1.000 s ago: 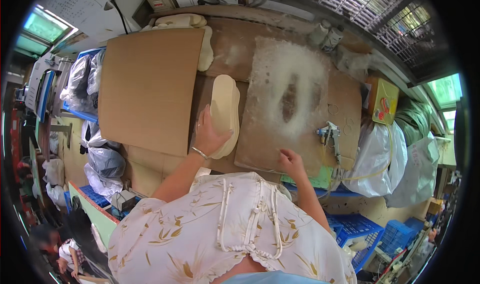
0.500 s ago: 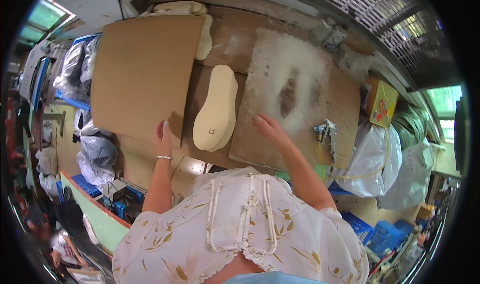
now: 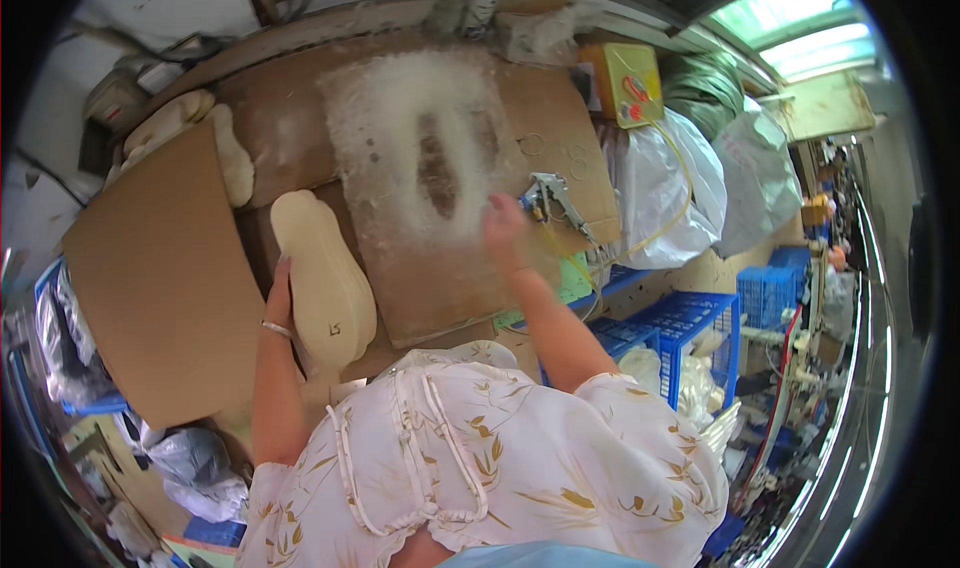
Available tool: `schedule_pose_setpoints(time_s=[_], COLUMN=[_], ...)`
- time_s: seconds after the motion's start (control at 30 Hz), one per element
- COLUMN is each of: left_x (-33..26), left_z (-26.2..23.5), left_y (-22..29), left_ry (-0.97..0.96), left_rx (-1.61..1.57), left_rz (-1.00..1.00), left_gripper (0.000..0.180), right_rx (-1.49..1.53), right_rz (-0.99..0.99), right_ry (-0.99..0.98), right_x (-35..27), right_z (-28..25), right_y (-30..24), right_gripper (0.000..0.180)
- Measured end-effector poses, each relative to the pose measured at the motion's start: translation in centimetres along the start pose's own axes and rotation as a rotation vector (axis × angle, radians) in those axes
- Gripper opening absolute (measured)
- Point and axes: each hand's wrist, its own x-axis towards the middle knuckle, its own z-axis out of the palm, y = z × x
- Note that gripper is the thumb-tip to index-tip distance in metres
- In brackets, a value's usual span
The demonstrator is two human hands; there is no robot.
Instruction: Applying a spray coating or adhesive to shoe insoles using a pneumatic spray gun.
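Before me lies a stack of cream foam shoe soles (image 3: 325,278), at least two layers, with a small handwritten mark near the heel. My left hand (image 3: 279,293), a bracelet on its wrist, has its fingers stretched along the left edge of the soles, touching them. My right hand (image 3: 506,230) is smeared by motion over the lower right of the whitish, overspray-covered sheet (image 3: 385,148); its fingers cannot be made out. Just right of it lies a metal spray gun (image 3: 556,204) with a thin yellow hose. That sheet bears a darker, sole-shaped patch.
A large brown cardboard sheet (image 3: 170,288) covers the left of the bench, more cream soles (image 3: 232,158) beyond it. A yellow can (image 3: 620,78) and white sacks (image 3: 670,188) stand to the right. Blue plastic crates (image 3: 690,313) sit below at the right.
My view has turned rightward. My left hand has come against the soles' left edge. My right hand has moved right, close to the spray gun.
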Motion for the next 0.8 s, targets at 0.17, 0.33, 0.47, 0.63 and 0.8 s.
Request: schedule_pose_setpoints(time_s=[0.17, 0.33, 0.47, 0.63, 0.8], left_x=[0.8, 0.9, 0.3, -0.8, 1.0], left_z=[-1.2, -1.0, 1.4, 5.1, 7.8], left_y=[-1.0, -0.9, -0.5, -1.7, -4.1], left_ry=[0.049, 0.067, 0.036, 0.188, 0.167], left_rx=[0.079, 0.134, 0.182, 0.077, 0.109], left_rz=[-0.031, -0.1, -0.058, -0.159, -0.097], left_gripper=[0.065, 0.076, 0.08, 0.078, 0.076], right_rx=[-0.268, -0.374, -0.209, 0.103, 0.303], right_rz=[0.55, 0.381, 0.581, 0.564, 0.616], right_ry=[-0.13, -0.277, -0.516, -0.491, -0.424], right_x=[-0.1, -2.0, 0.6, 0.6, 1.2], right_z=[-12.2, -10.5, -11.1, -13.1, -16.5], right_y=[9.4, 13.0, 14.7, 16.3, 20.7], right_gripper=[0.042, 0.054, 0.049, 0.032, 0.019])
